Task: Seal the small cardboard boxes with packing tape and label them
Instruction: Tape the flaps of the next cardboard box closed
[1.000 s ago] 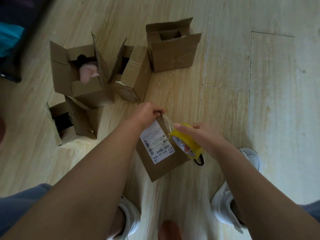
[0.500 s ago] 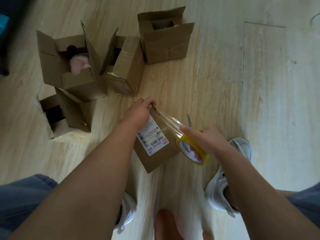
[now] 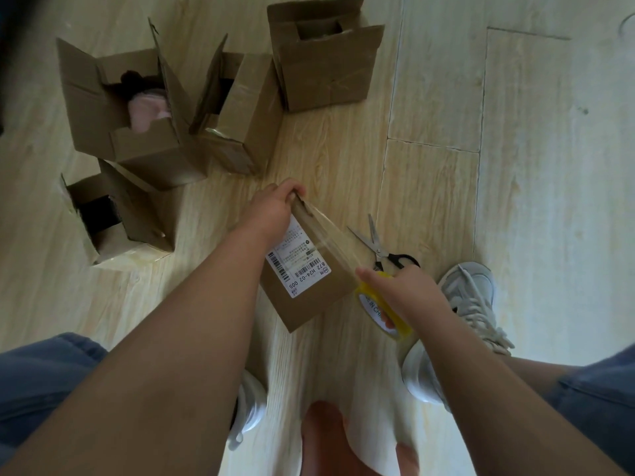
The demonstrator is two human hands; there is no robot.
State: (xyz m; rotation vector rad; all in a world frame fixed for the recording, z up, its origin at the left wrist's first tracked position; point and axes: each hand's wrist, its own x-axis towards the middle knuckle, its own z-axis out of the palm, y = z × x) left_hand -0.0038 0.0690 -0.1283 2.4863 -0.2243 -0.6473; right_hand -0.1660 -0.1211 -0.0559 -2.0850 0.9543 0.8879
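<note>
A small cardboard box [image 3: 312, 304] with a white shipping label [image 3: 298, 261] stands on the floor between my feet. My left hand [image 3: 275, 211] grips its far top corner and pins the tape end there. My right hand [image 3: 402, 293] holds a yellow tape roll [image 3: 381, 312] at the box's near right edge. A clear strip of tape [image 3: 335, 240] stretches from the roll along the box top to my left hand.
Several open cardboard boxes stand behind: one with a pink item [image 3: 137, 108], one leaning [image 3: 240, 111], one at the back [image 3: 323, 60], one on its side [image 3: 113, 214]. Scissors [image 3: 378, 245] lie on the wooden floor just right of the box. My shoes [image 3: 470, 297] flank it.
My right hand has pulled the tape roll toward me and downward, lengthening the strip over the box top. The scissors behind it have come into view. My left hand keeps its hold.
</note>
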